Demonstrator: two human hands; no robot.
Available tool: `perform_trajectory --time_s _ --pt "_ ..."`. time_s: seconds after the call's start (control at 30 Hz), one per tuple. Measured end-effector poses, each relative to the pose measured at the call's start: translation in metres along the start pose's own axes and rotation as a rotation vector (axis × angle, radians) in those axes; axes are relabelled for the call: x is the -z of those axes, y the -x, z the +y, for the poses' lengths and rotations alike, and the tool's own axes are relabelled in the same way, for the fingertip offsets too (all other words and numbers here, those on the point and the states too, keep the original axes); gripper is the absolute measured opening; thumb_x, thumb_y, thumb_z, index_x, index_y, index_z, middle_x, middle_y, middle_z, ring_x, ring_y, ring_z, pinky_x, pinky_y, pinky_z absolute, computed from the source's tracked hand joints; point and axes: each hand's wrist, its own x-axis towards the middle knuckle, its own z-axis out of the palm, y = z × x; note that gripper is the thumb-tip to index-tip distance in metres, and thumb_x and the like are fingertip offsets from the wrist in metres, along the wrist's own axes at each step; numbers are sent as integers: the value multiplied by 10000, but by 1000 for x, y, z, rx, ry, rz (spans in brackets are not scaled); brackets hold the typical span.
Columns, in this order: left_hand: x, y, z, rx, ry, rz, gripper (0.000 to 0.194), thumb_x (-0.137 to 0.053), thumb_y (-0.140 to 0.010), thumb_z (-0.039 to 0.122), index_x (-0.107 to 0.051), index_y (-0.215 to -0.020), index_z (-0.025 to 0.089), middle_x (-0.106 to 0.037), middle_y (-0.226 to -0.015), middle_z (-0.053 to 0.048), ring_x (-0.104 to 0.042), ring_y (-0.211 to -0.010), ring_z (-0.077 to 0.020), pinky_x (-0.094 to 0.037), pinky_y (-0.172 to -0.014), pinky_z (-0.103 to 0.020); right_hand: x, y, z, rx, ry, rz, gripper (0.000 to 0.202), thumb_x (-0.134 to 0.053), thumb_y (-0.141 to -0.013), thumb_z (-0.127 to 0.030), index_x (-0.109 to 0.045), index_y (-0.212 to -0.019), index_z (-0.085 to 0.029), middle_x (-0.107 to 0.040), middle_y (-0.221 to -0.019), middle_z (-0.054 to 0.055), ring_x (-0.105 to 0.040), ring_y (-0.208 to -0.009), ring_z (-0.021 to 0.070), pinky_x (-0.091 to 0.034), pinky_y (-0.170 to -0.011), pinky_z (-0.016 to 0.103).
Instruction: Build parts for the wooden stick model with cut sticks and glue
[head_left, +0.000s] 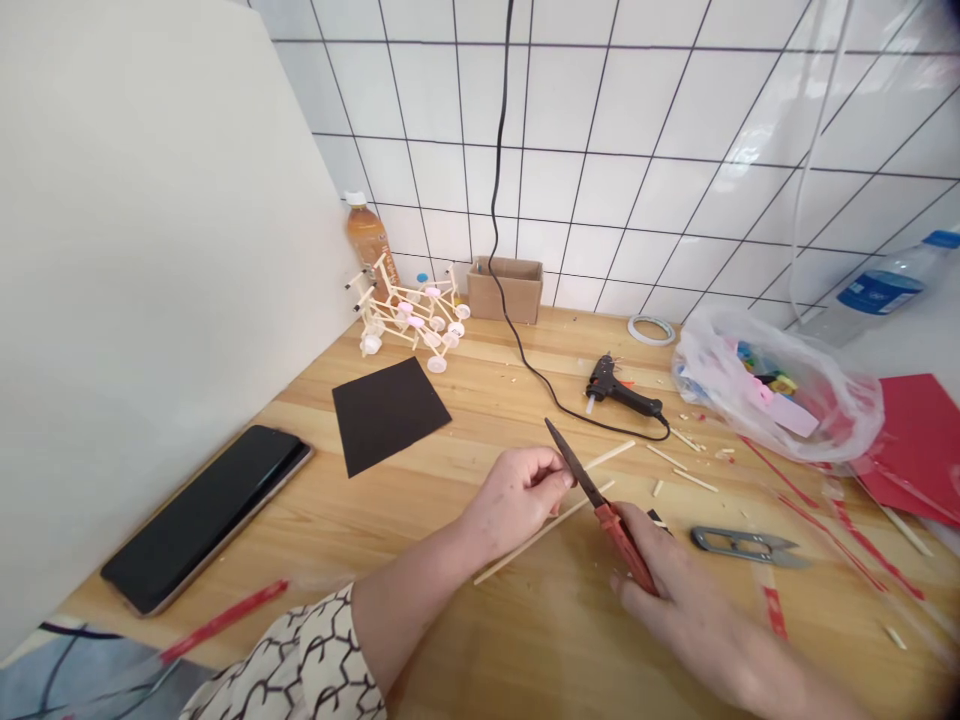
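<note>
My right hand (671, 590) is closed round the red handle of a pair of scissors (581, 475), whose dark blades point up and left. The blades lie close to the fingertips of my left hand (525, 495), which are pinched together. What the left fingers pinch is too small or hidden to name. A long thin wooden stick (525, 545) lies on the table below my left hand, and another stick (615, 455) shows beyond the blades.
Behind my hands lie a black card (390, 415) and a glue gun (626, 392) with its cord. Stick models (409, 315), a cardboard box (506, 290) and a bottle stand near the wall. Small snips (750, 547) and a plastic bag (847, 400) are right, a phone (206, 515) left.
</note>
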Motion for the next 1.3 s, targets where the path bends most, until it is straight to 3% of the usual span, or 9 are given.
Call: perform_trajectory --time_s 0.33,0.73,1.3 --pt "1 0 0 38 -43 -34 184 -459 -779 288 -524 -683 145 -434 -540 37 -365 -490 -84 -292 -489 -214 4 3 1 -58 -156 -48 401 -411 -637 -157 -525 -1021 -183 -603 -997 63 -508 -1031 249 -405 -856 338" --pt "2 0 1 34 -100 1 226 -464 -777 272 -454 -577 167 -393 -486 49 -338 -473 -88 -249 -476 -219 6 -1 0 -73 -184 -77 307 -415 -563 -182 -510 -855 -200 -592 -868 57 -506 -994 275 -425 -805 367" --pt "1 -1 1 43 -129 12 209 -445 -772 204 -460 -569 161 -362 -475 57 -306 -457 -79 -245 -466 -209 6 -8 0 -66 -206 -128 270 -417 -568 -158 -492 -825 -193 -551 -840 44 -513 -940 249 -409 -810 379"
